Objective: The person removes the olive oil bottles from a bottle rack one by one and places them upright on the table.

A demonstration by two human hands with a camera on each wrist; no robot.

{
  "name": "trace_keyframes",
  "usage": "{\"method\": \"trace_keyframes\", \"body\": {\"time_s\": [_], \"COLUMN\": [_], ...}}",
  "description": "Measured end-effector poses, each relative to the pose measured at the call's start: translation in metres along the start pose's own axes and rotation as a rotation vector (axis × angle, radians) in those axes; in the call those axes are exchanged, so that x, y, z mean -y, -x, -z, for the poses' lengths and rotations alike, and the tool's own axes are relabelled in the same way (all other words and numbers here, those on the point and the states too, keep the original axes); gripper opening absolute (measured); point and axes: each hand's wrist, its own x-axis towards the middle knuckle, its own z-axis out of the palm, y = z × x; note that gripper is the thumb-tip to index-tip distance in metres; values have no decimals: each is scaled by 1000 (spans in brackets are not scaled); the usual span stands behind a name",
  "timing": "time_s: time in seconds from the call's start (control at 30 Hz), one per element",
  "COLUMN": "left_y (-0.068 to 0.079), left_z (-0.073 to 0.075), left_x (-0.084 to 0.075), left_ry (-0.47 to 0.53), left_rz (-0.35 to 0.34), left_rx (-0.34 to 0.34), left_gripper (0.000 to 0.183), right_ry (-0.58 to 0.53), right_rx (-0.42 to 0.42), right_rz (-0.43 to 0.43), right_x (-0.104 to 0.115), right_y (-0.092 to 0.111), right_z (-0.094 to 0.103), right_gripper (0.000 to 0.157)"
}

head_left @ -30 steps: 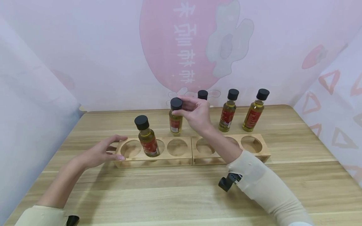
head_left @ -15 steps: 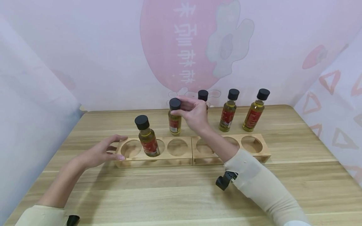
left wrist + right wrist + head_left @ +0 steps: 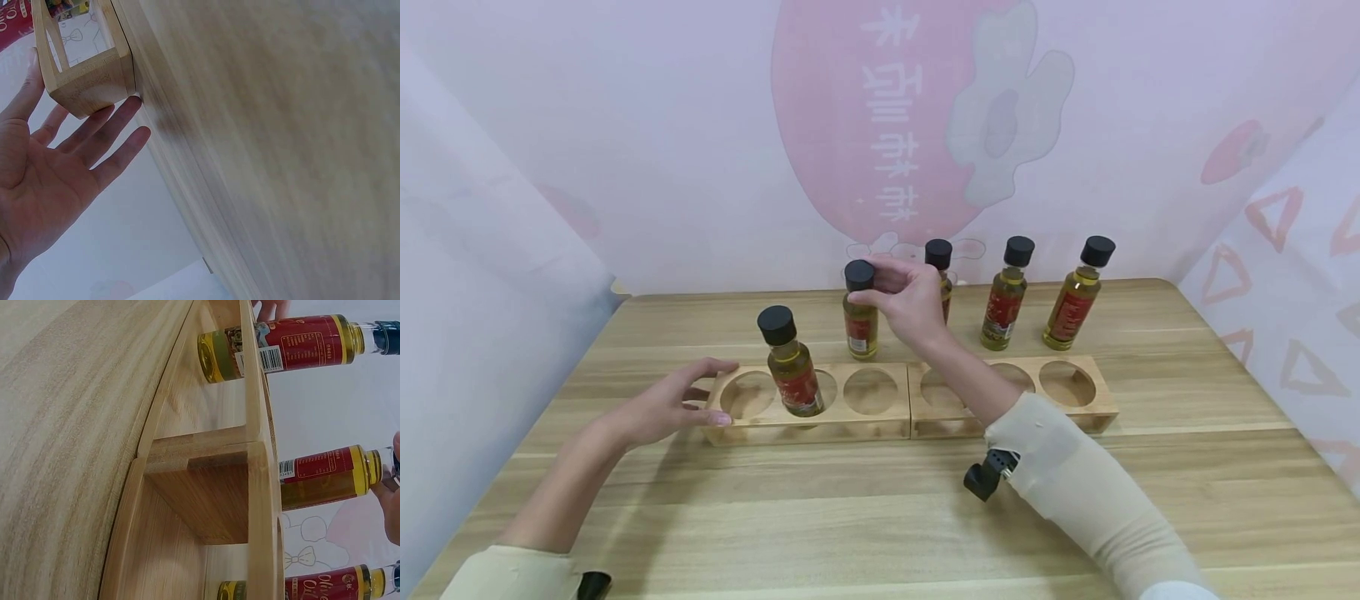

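In the head view, my right hand [image 3: 913, 304] pinches the black cap of an olive oil bottle [image 3: 861, 327], upright behind the left wooden rack [image 3: 904, 392]. Whether its base touches the table is unclear. The right wrist view shows the held bottle [image 3: 319, 478] beyond the rack, its base hidden. Another olive oil bottle [image 3: 795, 379] stands in that rack's middle hole, leaning slightly. My left hand [image 3: 662, 408] rests at the rack's left end, thumb near the front corner. In the left wrist view its fingers [image 3: 109, 134] extend along the end block [image 3: 94, 81].
A second wooden rack [image 3: 1103, 396] adjoins the first on the right; its visible holes hold nothing. Behind it stand more bottles: one [image 3: 947, 300] partly hidden by my right hand, one [image 3: 1003, 308] beside it, and one [image 3: 1072, 308] farthest right. A printed curtain [image 3: 700, 167] hangs behind the table.
My right hand has moved slightly left with the bottle in it, uncovering more of the bottle behind. My left hand and the racks have stayed still.
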Motion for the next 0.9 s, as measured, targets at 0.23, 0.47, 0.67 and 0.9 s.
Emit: {"method": "trace_keyframes", "body": {"time_s": [0.23, 0.47, 0.67, 0.9], "left_y": [0, 0, 0, 0], "left_z": [0, 0, 1, 0], "left_x": [0, -1, -2, -1], "left_ry": [8, 3, -2, 3], "left_rz": [11, 2, 2, 3], "left_rx": [4, 1, 2, 4], "left_gripper": [70, 70, 69, 68], "right_ry": [25, 53, 77, 94], "right_rx": [-4, -7, -9, -8], "right_rz": [-9, -42, -87, -94], "right_x": [-4, -3, -4, -6], "right_y": [-2, -4, -10, -14], "right_z": [-1, 0, -4, -9], "right_gripper": [45, 45, 46, 47]}}
